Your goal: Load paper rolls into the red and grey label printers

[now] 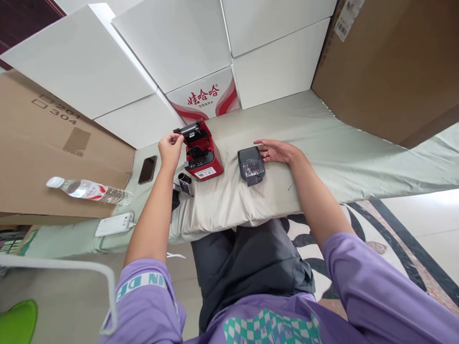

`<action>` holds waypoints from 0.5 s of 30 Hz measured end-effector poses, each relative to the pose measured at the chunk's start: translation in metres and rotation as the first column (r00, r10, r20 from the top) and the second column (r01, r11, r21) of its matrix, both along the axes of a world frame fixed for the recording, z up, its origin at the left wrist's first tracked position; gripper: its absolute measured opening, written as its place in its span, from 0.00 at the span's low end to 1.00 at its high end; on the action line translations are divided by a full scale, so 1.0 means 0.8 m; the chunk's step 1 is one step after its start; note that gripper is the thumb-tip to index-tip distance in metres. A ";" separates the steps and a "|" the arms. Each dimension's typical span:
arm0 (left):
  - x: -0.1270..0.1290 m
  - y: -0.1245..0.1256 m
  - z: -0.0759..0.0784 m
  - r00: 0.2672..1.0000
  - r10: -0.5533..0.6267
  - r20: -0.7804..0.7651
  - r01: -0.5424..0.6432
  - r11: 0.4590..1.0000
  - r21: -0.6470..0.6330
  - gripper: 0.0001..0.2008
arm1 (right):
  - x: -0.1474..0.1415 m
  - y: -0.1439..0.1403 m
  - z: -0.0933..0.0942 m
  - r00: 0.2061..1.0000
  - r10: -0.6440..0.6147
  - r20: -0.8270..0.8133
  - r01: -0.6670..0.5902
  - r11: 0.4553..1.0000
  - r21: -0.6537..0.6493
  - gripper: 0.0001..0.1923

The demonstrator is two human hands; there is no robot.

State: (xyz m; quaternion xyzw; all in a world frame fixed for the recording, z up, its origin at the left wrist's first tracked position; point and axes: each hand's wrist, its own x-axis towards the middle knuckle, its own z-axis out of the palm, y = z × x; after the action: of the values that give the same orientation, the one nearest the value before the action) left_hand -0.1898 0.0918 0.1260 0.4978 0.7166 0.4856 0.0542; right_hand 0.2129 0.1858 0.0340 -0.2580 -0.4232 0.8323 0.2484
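Observation:
A small red and black printer-like device (202, 157) lies on the pale green cloth-covered table (322, 157) with its lid open. My left hand (170, 149) pinches the left edge of the open lid. My right hand (276, 151) rests flat on the cloth, fingers apart, touching the right side of a grey device (251, 165). A small black roll-shaped part (184, 183) lies just in front of the red device, near my left forearm.
A black phone (147, 169) lies left of my left hand. A plastic water bottle (89, 189) and a white power strip (114, 223) sit further left. White boxes (179, 43) and brown cartons (390, 62) wall in the table's back. A green stool (17, 320) is at bottom left.

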 end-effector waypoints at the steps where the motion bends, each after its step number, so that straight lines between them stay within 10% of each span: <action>1: -0.001 0.001 -0.001 0.998 -0.010 0.064 0.010 1.000 0.005 0.05 | 0.000 0.000 0.000 1.000 0.002 0.001 -0.002 1.000 0.002 0.14; 7: -0.001 0.002 -0.001 0.968 0.045 0.247 -0.026 0.997 -0.078 0.08 | 0.000 0.002 -0.003 1.000 0.019 -0.007 -0.019 1.000 0.014 0.15; 11: 0.013 0.007 0.013 0.989 0.118 -0.091 -0.112 0.991 0.072 0.04 | 0.000 0.002 -0.003 1.000 0.015 -0.005 -0.015 1.000 0.012 0.15; 15: 0.035 0.015 0.034 0.874 -0.195 -0.445 0.182 0.981 -0.073 0.10 | 0.000 0.001 -0.001 1.000 0.014 0.002 -0.014 1.000 0.017 0.14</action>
State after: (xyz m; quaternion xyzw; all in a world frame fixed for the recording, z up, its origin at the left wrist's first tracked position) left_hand -0.1618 0.1042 0.1533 0.6631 0.6647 0.3392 -0.0588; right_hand 0.2130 0.1865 0.0330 -0.2539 -0.4323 0.8300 0.2445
